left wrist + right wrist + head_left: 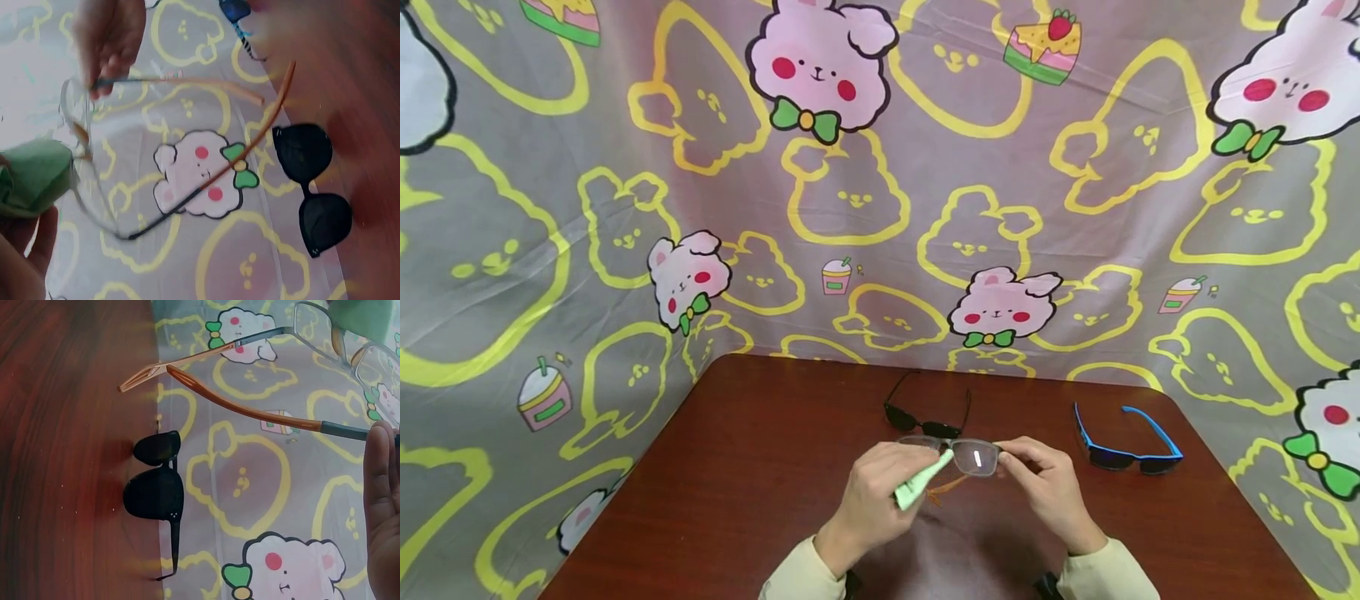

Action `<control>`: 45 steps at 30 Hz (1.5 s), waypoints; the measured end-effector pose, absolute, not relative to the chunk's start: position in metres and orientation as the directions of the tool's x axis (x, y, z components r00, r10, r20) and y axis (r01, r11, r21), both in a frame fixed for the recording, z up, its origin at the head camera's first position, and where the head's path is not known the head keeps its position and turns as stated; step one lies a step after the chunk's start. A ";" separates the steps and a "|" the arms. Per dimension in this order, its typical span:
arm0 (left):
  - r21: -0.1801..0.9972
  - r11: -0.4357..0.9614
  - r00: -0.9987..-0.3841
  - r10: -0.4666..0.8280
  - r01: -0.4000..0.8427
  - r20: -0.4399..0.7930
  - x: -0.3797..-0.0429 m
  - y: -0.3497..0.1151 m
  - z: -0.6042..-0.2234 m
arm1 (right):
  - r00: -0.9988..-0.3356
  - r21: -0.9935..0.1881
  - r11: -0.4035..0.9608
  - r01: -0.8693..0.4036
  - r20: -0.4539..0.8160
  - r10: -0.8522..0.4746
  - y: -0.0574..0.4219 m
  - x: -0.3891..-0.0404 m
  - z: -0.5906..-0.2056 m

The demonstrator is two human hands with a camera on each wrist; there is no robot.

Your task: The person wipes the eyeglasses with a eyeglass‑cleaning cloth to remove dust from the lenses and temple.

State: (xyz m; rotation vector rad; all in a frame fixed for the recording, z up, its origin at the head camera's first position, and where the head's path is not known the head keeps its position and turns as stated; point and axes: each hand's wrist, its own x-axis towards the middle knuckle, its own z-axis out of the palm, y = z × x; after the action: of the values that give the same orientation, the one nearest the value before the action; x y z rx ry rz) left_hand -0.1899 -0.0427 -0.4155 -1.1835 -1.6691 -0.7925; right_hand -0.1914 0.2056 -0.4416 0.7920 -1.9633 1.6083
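Observation:
My right hand [1051,486] pinches a pair of clear-framed eyeglasses [977,473] by the corner near the hinge. Their temples, dark at the front and orange-brown toward the tips, stretch away from me; one temple [250,412] shows near the right hand [382,512] in the right wrist view. My left hand [880,492] holds a folded light green cloth [919,485] against the glasses around the bridge and the left lens. In the left wrist view the cloth [37,178] covers part of that front rim, and the left fingers are partly hidden behind it.
Black sunglasses [940,428] lie on the brown table [760,450] just beyond the eyeglasses. Blue-framed sunglasses [1138,458] with dark lenses rest farther right. A grey cloth backdrop [880,167] with cartoon prints hangs behind the table and along its sides.

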 end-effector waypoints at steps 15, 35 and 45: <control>0.622 0.488 -0.719 0.016 0.612 0.695 -0.209 -0.069 -0.429 | -0.719 -0.689 0.217 -0.691 0.688 -0.104 0.207 -0.183 -0.427; 0.815 0.456 -0.920 0.020 0.358 0.392 -0.214 -0.063 -0.441 | -0.668 -0.632 0.221 -0.743 0.719 -0.189 0.210 -0.186 -0.433; 0.895 0.324 -0.951 0.059 0.307 0.305 -0.212 -0.066 -0.441 | -0.667 -0.619 0.253 -0.743 0.713 -0.214 0.201 -0.172 -0.416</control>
State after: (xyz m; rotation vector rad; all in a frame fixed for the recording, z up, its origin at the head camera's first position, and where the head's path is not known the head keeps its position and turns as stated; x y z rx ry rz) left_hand -0.2123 -0.0655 -0.4409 -0.3335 -2.3713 -1.6776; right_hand -0.1722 0.2006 -0.4162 0.8675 -2.0372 1.4163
